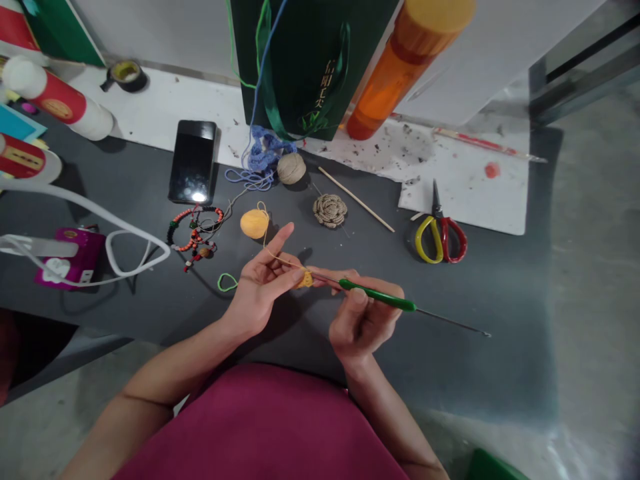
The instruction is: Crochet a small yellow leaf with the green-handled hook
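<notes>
My left hand (263,283) pinches a small yellow crochet piece (305,280) between thumb and fingers, with the index finger raised and yellow yarn running over it. That yarn leads to a yellow yarn ball (254,223) on the dark table. My right hand (363,317) grips a crochet hook with a green handle (380,298); its tip meets the yellow piece and its metal tail points right.
A tan crocheted flower (330,210), a tan yarn ball (291,168), blue yarn (263,155), a wooden stick (356,199), a phone (193,161), a bead bracelet (194,233), yellow-red scissors (441,233), a green bag (305,63), an orange bottle (405,63) and a white cable (120,247) lie around.
</notes>
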Action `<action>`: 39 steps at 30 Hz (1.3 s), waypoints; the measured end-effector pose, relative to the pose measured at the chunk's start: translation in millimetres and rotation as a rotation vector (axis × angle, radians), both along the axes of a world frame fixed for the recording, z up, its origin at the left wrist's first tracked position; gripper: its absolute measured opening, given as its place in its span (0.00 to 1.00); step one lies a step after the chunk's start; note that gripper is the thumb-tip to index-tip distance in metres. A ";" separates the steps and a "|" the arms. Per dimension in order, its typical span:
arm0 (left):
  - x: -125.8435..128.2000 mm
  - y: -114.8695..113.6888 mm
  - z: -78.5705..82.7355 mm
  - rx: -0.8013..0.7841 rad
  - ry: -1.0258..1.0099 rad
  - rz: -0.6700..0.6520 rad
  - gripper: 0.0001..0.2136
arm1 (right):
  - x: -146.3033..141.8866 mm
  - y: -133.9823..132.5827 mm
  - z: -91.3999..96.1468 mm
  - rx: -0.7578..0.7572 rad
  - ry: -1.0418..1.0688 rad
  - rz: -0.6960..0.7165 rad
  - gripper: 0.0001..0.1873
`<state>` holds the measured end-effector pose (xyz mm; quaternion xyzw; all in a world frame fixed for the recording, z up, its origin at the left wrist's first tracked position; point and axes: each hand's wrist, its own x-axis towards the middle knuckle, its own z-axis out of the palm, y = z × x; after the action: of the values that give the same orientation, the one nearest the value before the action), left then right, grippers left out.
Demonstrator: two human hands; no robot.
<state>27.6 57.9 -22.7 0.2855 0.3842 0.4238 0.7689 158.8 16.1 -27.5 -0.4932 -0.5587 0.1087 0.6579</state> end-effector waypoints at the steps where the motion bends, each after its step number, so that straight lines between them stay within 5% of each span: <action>1: -0.2 -0.1 -0.6 0.008 0.004 0.000 0.33 | 0.4 -0.3 0.2 -0.005 -0.004 0.004 0.12; 22: -1.7 -3.4 6.3 0.247 0.238 0.047 0.29 | 1.4 -2.5 -1.1 -0.035 -0.004 -0.018 0.12; 33: 0.2 -4.5 11.8 0.246 0.333 0.035 0.32 | 7.2 -8.0 -10.3 -0.050 -0.112 0.039 0.15; 36: -0.1 -3.4 9.7 0.202 0.226 0.049 0.36 | 7.4 -6.3 -10.1 -0.017 -0.213 0.026 0.15; 39: -0.4 -0.6 7.7 -0.003 -0.028 -0.020 0.43 | 6.3 -5.2 -8.5 0.020 -0.274 0.005 0.16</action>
<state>27.2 57.3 -15.1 0.2821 0.3713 0.4196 0.7788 165.1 10.9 -36.0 -0.4955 -0.6454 0.0366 0.5802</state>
